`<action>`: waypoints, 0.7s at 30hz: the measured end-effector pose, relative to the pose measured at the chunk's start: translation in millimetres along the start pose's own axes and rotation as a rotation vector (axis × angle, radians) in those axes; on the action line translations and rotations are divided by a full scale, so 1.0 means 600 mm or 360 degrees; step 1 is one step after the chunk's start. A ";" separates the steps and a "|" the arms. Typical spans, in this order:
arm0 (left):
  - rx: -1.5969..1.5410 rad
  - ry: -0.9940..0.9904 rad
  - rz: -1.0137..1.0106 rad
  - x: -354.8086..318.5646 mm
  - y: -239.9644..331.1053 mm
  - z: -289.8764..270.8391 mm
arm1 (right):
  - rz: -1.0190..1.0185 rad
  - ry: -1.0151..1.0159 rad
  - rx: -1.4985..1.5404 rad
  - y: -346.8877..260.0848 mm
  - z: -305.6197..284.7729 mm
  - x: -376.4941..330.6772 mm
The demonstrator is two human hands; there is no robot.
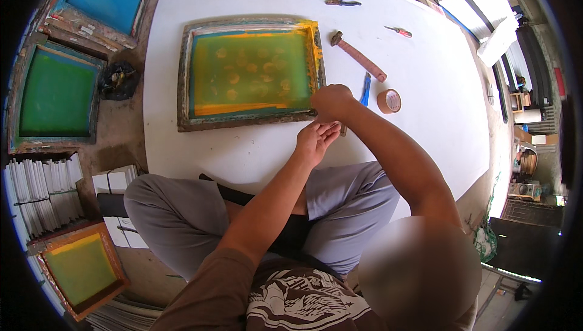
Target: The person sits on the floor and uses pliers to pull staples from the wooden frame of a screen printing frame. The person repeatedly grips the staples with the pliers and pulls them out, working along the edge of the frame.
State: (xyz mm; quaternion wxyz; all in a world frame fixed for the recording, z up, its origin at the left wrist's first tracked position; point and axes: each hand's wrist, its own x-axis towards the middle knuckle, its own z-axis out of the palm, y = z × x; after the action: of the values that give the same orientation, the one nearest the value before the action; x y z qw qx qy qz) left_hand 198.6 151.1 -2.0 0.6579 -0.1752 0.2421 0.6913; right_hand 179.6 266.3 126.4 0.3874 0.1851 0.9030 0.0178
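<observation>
A wooden-framed printing screen [251,73] with yellow-green mesh and round pale marks lies on the white tabletop [243,155]. At its near right corner, my right hand [333,102] is curled closed; whatever it grips is hidden. A small brownish piece [343,130] shows just below that hand, too little of it to name. My left hand [316,141] is just below the right one, palm turned up and fingers stretched out, holding nothing visible. Right of my hands are a blue utility knife [365,90] and a roll of brown tape [389,101].
Beyond the knife lie a hammer [359,58] with a wrapped handle, pliers [344,1] and a screwdriver [399,31]. More framed screens, blue [106,0], green [57,93] and yellow [82,267], stand at the left, near a dark bag [119,80].
</observation>
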 end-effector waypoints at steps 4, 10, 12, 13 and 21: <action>-0.0045 0.0040 0.0001 0.005 -0.003 -0.002 | 0.0037 -0.0096 0.0075 0.003 -0.005 0.005; 0.0004 0.0038 0.0046 0.006 -0.005 -0.016 | -0.0027 -0.0020 -0.0019 0.004 0.019 0.019; 0.0177 0.0126 0.0066 -0.001 0.006 -0.016 | -0.0037 0.0001 0.0022 0.000 0.012 0.022; 0.0414 0.0258 0.0116 -0.009 0.012 -0.015 | -0.0038 0.0011 0.0045 -0.002 0.010 0.022; 0.2848 0.0682 0.1877 -0.058 0.152 -0.070 | -0.0047 0.0232 -0.0364 -0.017 0.052 0.024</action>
State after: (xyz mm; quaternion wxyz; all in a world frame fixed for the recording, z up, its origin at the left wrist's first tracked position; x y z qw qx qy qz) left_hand 107.2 96.9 -7.6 0.0567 0.3933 0.8125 0.4266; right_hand 189.2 258.0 93.0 0.3397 0.1246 0.9234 0.1283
